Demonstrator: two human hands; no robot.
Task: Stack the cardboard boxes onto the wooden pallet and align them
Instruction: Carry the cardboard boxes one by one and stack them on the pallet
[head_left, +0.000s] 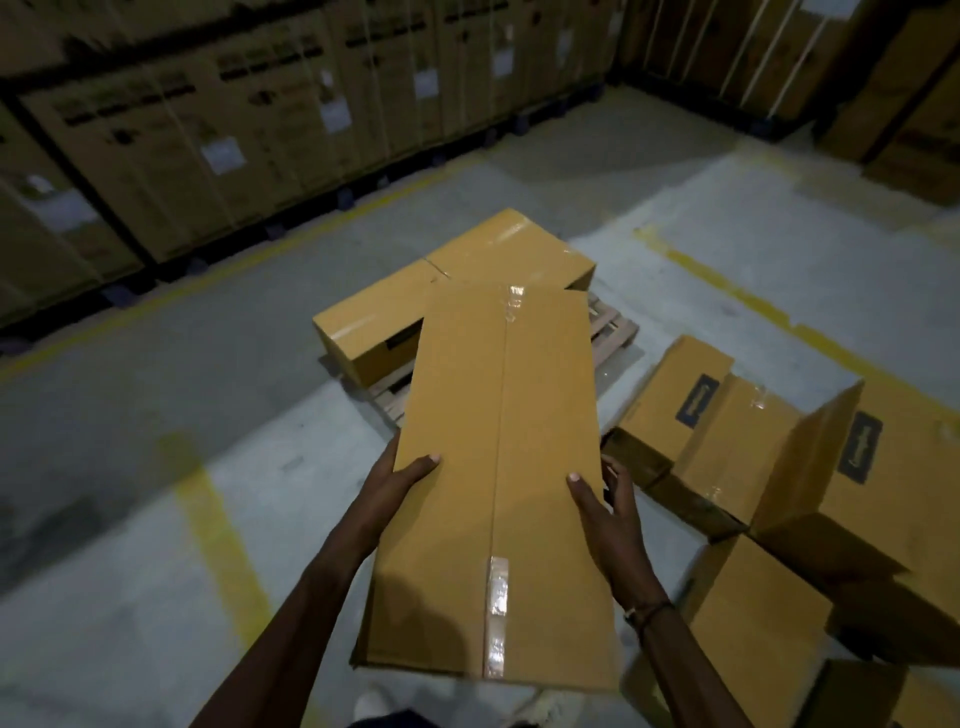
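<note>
While my left hand (402, 480) and right hand (605, 512) clamp the long box (498, 467) by thumbs curled over its sides, it could slip, missing the pallet (613, 332) at twelve o'clock.

Both hands, left (400, 480) and right (605, 506), hold a long cardboard box (501, 467) above the wooden pallet (613, 332)

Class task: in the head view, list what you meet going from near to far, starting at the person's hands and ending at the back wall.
Left hand and right hand, gripping the long carried box → wooden pallet → two boxes on the pallet → bare floor → wall of stacked cartons.
</note>
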